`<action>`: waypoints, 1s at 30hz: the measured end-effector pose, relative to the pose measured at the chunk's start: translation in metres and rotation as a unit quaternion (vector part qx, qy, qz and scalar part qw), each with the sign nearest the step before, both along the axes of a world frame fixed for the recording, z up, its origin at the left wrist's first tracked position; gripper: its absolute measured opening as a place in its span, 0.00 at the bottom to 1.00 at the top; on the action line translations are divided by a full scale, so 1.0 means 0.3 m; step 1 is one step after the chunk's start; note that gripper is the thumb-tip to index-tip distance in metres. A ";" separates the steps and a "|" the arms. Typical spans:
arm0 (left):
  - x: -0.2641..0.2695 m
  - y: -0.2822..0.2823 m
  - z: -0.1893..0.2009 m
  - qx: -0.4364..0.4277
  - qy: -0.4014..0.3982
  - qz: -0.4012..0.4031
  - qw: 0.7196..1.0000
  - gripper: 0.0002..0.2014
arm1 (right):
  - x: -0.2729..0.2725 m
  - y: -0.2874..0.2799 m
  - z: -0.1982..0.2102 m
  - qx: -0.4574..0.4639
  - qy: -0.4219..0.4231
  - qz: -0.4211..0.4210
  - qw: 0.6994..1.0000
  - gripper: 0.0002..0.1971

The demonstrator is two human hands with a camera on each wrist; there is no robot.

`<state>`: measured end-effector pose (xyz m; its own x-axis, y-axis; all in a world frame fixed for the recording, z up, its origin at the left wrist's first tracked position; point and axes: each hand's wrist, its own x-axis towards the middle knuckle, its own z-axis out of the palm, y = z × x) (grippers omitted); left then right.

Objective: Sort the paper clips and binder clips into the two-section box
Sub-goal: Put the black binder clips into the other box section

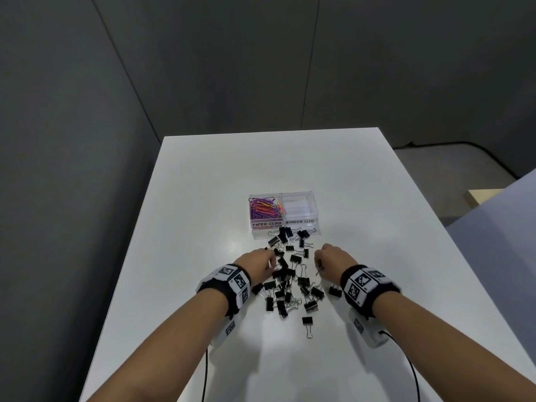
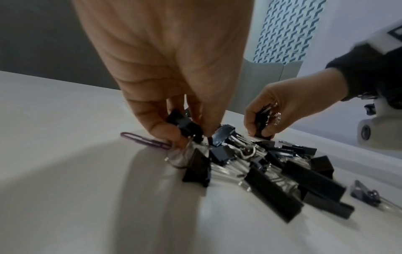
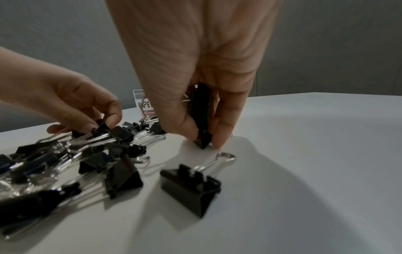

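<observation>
White table, grey walls behind; two-section box at 12 o'clock from binder clips. Left hand pinching one clip, right hand gripping several, nearer empty binder section; stray purple paper clip beside left fingers
</observation>
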<state>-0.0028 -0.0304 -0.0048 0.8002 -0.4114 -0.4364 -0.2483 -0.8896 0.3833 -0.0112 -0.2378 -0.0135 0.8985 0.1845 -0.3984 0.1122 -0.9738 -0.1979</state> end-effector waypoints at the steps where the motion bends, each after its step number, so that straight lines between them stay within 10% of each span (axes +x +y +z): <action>1: -0.003 -0.002 0.000 -0.007 0.006 0.003 1.000 0.12 | -0.001 -0.003 -0.001 -0.001 -0.003 0.001 1.000 0.10; 16: -0.026 -0.084 -0.004 -0.015 0.037 -0.007 0.999 0.18 | -0.004 -0.020 0.021 0.021 0.010 -0.004 1.000 0.10; 30: 0.148 -0.065 0.152 -0.164 -0.111 0.042 0.979 0.14 | 0.251 0.020 0.176 0.212 -0.137 -0.104 0.962 0.06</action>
